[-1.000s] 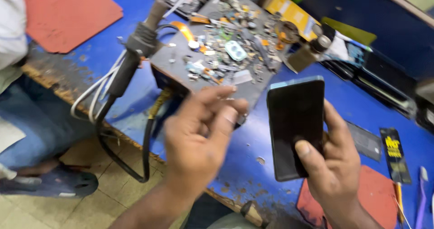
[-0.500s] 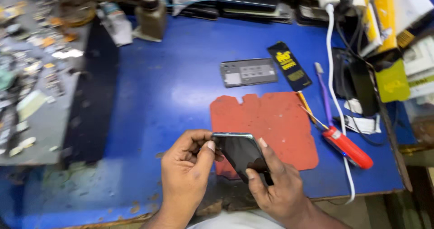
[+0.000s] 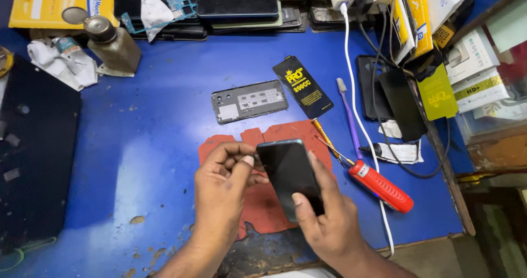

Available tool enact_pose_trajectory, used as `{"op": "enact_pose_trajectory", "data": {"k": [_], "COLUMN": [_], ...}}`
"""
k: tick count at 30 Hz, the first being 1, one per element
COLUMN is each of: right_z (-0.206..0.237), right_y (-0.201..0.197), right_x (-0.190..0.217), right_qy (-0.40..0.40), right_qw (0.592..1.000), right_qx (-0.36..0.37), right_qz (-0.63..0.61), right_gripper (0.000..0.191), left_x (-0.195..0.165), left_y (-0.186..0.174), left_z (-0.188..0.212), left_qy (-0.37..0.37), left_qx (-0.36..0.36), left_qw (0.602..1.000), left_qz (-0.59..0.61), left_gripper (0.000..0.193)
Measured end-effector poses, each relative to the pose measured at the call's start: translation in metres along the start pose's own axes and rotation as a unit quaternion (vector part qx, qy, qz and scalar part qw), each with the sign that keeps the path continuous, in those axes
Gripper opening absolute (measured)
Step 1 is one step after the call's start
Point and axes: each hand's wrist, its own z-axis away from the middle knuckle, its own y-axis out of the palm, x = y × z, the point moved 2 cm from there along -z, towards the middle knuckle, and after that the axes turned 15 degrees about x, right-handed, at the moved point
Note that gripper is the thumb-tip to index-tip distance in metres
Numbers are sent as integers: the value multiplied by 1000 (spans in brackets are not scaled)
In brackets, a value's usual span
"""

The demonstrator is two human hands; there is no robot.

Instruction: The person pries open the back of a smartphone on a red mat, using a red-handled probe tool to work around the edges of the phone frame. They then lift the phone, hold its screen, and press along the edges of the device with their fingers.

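A black smartphone (image 3: 286, 171) with a dark screen is held over a red mat (image 3: 274, 140) on the blue worktable (image 3: 153, 124). My right hand (image 3: 329, 223) grips the phone from below, thumb on the screen. My left hand (image 3: 222, 187) pinches the phone's upper left edge with thumb and fingertips. A grey phone back frame (image 3: 250, 100) lies beyond the mat.
A red-handled screwdriver (image 3: 379, 184), a purple toothbrush (image 3: 349, 118), a black sachet (image 3: 303, 87) and a white cable (image 3: 357, 118) lie to the right. A brown bottle (image 3: 112, 44) stands back left beside a white cloth (image 3: 63, 64). A black tray (image 3: 33, 151) borders the left. Boxes are stacked right.
The view swung from the cluttered parts tray to the red mat. The phone is now held over the mat by both hands, and my left hand has come onto its upper left edge.
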Motion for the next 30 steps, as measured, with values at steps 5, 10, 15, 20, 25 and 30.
{"op": "enact_pose_trajectory", "data": {"k": [5, 10, 15, 20, 25, 30], "right_z": [-3, -2, 0, 4, 7, 8], "right_y": [-11, -7, -8, -5, -6, -5], "right_x": [-20, -46, -61, -65, -66, -66], "right_qy": [20, 116, 110, 103, 85, 94], "right_qw": [977, 925, 918, 915, 921, 914], "right_qx": [21, -18, -24, -27, -37, -25], "right_qz": [-210, -361, -380, -389, -378, -394], "right_gripper": [67, 70, 66, 66, 65, 66], "left_x": [0, -3, -10, -21, -26, -13], "left_y": [14, 10, -4, -13, -4, 11], "left_z": [-11, -24, -49, -95, -129, -144], "left_qy": [2, -20, -32, 14, 160, 234], "left_qx": [43, 57, 27, 20, 8, 105], "left_qw": [996, 979, 967, 946, 821, 679], "left_qz": [-84, -194, -250, -322, -548, -687], "left_gripper": [20, 16, 16, 14, 8, 15]}}
